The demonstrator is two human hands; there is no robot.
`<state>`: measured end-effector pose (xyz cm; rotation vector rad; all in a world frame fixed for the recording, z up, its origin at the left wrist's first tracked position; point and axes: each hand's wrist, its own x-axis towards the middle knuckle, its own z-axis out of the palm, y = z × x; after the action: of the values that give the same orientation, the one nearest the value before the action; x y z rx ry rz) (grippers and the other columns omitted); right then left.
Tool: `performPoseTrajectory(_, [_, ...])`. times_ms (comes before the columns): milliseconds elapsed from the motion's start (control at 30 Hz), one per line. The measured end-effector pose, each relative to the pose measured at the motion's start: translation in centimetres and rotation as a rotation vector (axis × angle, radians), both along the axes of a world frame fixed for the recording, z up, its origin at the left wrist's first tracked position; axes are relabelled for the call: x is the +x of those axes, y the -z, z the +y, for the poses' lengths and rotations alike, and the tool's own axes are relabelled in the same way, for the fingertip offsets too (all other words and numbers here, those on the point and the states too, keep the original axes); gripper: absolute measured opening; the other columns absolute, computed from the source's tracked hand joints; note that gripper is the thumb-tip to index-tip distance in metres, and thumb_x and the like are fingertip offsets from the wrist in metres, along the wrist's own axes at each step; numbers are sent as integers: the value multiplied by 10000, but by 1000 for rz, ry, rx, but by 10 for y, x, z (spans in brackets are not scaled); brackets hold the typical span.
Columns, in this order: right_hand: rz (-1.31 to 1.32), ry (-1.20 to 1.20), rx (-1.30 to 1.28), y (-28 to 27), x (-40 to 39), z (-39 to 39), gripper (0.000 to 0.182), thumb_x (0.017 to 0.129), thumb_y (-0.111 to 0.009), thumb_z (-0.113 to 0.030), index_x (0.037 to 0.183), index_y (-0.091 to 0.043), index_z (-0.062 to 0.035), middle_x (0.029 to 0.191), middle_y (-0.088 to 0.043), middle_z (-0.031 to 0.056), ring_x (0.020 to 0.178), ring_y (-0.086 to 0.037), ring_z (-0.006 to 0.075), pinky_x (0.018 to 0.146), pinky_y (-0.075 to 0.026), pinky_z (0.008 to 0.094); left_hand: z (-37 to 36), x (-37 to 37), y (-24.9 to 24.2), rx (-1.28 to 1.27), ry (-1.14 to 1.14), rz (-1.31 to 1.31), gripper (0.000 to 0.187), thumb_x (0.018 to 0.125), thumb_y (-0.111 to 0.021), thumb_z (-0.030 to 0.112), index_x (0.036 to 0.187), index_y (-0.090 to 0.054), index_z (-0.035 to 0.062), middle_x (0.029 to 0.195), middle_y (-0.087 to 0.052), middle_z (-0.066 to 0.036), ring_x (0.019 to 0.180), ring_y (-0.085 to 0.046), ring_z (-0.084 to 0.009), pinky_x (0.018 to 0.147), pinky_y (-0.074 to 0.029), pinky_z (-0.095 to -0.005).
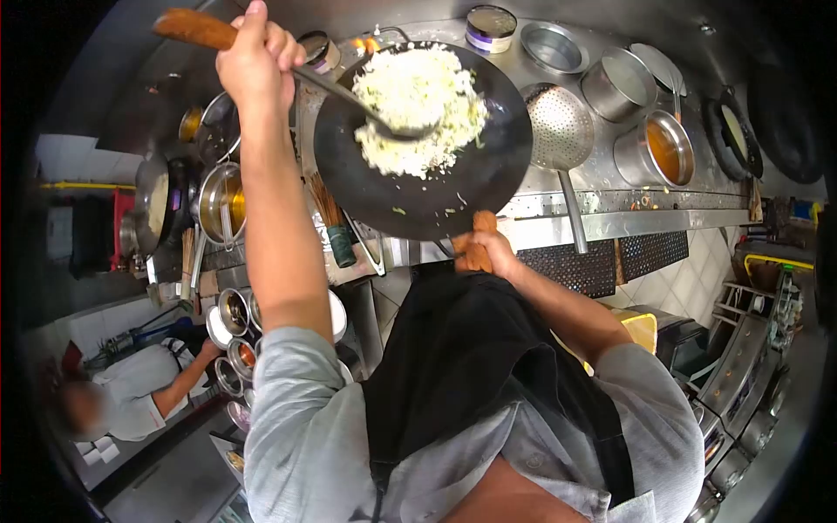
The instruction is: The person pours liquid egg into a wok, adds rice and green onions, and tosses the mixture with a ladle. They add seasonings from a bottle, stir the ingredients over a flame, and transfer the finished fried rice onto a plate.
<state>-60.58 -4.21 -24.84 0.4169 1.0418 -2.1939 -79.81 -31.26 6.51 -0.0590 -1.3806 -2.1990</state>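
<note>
My left hand (257,61) is closed around the wooden-handled ladle (336,87), its bowl lying in pale, finely chopped food (418,105) with green bits. The food fills the upper part of a large dark wok (427,196). Below the wok, my right hand (495,251) grips its wooden handle (482,228). To the wok's right rests a perforated strainer (561,126), its handle toward me. A bamboo brush (327,209) with a green-wrapped end lies by my left forearm.
Metal pots (619,84), one with orange liquid (667,155), and cans (490,28) stand on the steel counter (602,205). Pots and pans (222,205) sit left of my arm. A co-worker (144,388) reaches toward small containers (234,312) at lower left.
</note>
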Motion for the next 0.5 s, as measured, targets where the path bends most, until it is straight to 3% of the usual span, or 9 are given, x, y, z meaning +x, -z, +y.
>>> performPoseTrajectory(67, [-61,44,8,-34,-50,-32,361,875,-526,-171,1152,-563,57,1015,-648,177,926,-654,290,804,-561,421,1,6,25,-204,95,48,230,928,-639,171,766,-517,64,520,-466,-12,401,-448,-94,360,-404,-287])
performPoseTrajectory(100, [-134,84,15,-45,-66,-45,349,878,-530,-179,1127,-573,62,1012,-649,175,924,-657,289,803,-561,422,31,6,41,-279,-106,-76,233,925,-644,176,760,-518,69,520,-466,-13,399,-447,-97,356,-388,-287])
performPoseTrajectory(167, [-137,69,-1,-24,-77,-55,344,879,-535,-181,1116,-572,65,1009,-650,175,921,-660,289,803,-562,424,37,-30,87,-223,-203,-53,244,921,-648,180,750,-515,67,521,-465,-13,397,-439,-98,359,-380,-286])
performPoseTrajectory(267, [-65,87,83,-36,-32,-35,332,882,-540,-185,1100,-568,64,961,-653,172,869,-672,289,792,-570,416,4,-53,64,-110,-108,29,260,925,-636,175,732,-501,66,523,-468,-20,398,-434,-99,362,-378,-285])
performPoseTrajectory(300, [-57,102,126,-30,-13,-22,331,883,-540,-183,1101,-566,64,947,-654,173,860,-674,288,790,-571,413,1,-43,33,-29,-36,-5,272,929,-623,167,717,-484,69,513,-464,-25,394,-426,-102,360,-378,-292])
performPoseTrajectory(367, [-68,90,121,-35,0,-9,328,884,-542,-187,1095,-565,63,950,-654,172,860,-674,289,790,-571,414,6,-26,-15,-49,-40,-39,303,966,-610,229,731,-424,179,486,-338,65,354,-317,-81,339,-275,-267])
performPoseTrajectory(400, [-84,87,115,-39,2,-6,324,886,-544,-191,1089,-564,61,953,-654,171,859,-675,290,789,-570,416,11,-16,-33,-73,-8,-2,300,966,-611,232,734,-428,178,487,-339,67,353,-317,-79,340,-276,-261])
performPoseTrajectory(500, [-160,63,-2,-41,-55,-33,313,896,-536,-195,1072,-564,62,979,-651,179,877,-671,307,789,-568,439,21,-11,-36,-174,61,86,293,957,-623,243,742,-439,168,498,-359,71,367,-333,-69,343,-281,-251])
